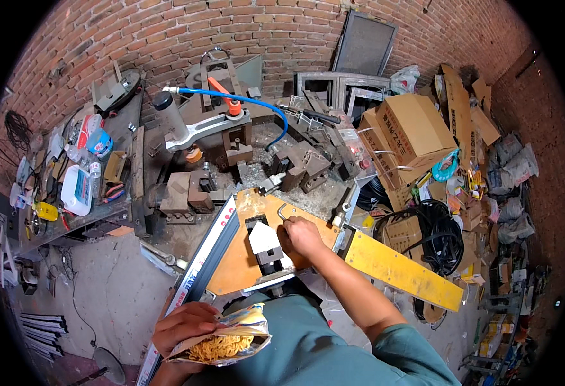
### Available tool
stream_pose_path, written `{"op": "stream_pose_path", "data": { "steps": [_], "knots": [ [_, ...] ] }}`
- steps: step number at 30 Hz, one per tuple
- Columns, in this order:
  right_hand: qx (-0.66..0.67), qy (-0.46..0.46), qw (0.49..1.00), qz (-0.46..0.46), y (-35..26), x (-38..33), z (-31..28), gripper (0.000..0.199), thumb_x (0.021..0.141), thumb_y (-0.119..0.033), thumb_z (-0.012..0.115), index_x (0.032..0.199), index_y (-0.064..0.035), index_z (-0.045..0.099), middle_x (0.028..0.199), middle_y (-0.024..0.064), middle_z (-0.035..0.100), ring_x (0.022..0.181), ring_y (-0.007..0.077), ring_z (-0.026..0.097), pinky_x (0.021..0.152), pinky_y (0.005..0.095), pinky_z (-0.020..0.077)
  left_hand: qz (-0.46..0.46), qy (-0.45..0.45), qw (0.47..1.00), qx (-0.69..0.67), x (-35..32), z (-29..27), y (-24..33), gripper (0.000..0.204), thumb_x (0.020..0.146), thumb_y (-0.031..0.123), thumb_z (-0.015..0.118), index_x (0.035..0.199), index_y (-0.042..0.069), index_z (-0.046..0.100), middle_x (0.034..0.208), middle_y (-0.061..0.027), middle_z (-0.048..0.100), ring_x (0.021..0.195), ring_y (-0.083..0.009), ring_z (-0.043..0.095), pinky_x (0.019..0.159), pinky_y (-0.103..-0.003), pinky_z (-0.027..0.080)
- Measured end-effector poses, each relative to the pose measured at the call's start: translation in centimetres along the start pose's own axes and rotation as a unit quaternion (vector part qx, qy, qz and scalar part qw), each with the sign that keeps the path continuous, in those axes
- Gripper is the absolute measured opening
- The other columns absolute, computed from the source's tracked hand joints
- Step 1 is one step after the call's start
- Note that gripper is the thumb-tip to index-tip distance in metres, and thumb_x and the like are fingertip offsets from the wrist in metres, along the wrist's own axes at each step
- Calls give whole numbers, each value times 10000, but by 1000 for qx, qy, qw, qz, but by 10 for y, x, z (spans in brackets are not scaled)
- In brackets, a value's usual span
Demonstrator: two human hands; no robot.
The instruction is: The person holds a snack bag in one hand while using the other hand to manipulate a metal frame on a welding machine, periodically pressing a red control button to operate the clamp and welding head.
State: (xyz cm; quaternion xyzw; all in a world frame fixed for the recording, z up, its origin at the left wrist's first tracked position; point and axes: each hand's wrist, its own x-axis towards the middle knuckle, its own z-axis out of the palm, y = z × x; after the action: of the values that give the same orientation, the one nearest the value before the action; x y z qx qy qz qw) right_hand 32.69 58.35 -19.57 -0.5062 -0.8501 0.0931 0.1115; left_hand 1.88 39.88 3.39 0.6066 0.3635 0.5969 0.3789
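My left hand holds an open foil packet filled with dry yellow noodles, low in the picture close to my body. My right hand rests on the orange plate of a metal jig, with its fingers closed around a small bent hex key that sticks up from the plate. Just left of this hand sits a dark steel block with a white pointed part. A long aluminium profile runs along the jig's left edge.
Behind the jig stands a press machine with a blue hose and steel dies on a chip-covered bench. A yellow arm juts out to the right. Cardboard boxes, black cable coils, a cluttered left shelf and a brick wall surround it.
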Motion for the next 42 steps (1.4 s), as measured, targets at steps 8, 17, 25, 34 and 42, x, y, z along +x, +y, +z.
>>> {"op": "stream_pose_path", "data": {
  "steps": [8,17,25,34,42],
  "knots": [
    [63,17,997,29,-4,-2,-14,175,756,-118,707,915,-47,692,909,146,677,888,366,680,785,449,563,21,-5,1000,0,-4,-5,-3,418,878,365,849,1082,22,722,906,-130,780,823,-266,750,830,-475,607],
    [105,-23,994,-15,7,4,-21,160,816,-152,687,918,-34,722,955,171,686,921,380,684,830,453,567,-4,10,1000,11,-8,-4,-4,345,861,297,867,1050,49,720,891,-116,778,830,-263,749,832,-475,606],
    [100,-39,994,-21,13,-7,-30,247,797,-123,718,1028,-37,715,1017,161,689,994,379,674,868,448,557,-4,5,1000,21,-7,-4,0,355,855,290,873,1065,51,715,887,-112,779,825,-261,747,831,-472,606],
    [117,21,991,65,5,-28,-45,123,850,-113,698,961,-59,698,982,167,666,969,384,666,839,472,549,-2,-3,999,38,-7,-7,-3,333,860,257,863,1050,46,689,868,-107,772,807,-261,740,807,-474,608],
    [109,126,980,112,14,-45,-19,142,823,-88,698,941,-10,686,937,188,641,933,391,647,848,470,536,3,-25,999,45,-4,-4,-6,361,857,251,861,1055,28,657,855,-136,753,802,-284,734,806,-492,612]
  ]
}}
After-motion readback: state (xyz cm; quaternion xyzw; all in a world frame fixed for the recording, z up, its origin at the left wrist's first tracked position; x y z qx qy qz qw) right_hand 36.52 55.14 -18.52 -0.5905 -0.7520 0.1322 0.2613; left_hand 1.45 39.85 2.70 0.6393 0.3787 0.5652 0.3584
